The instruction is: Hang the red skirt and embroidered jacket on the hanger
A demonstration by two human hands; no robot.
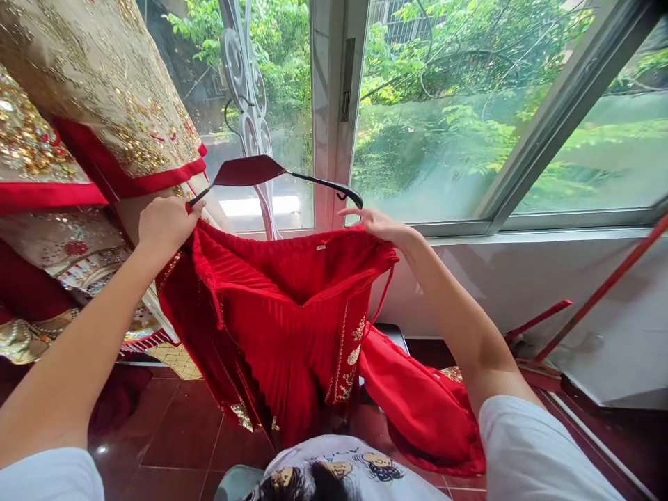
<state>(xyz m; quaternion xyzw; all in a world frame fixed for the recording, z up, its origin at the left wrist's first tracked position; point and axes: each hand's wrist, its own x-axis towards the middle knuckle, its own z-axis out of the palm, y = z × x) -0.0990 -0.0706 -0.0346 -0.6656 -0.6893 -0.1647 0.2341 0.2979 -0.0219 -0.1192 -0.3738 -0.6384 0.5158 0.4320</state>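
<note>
Holding red pleated skirt [292, 292] up by waist, above dark-red tiled floor [177, 442].
Clamped with left grip [170, 226] on left end of dark hanger [248, 170], clamped with right grip [386, 228] on waistband [261, 245] at right; facing window [443, 160] beyond.

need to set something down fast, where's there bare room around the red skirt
The barest patch is tiled floor between the dark cloth and the red skirt. A hand might pass between hanger and waistband. Crowded: gold-embroidered garments at left; red fabric and a long handle at right.
</note>
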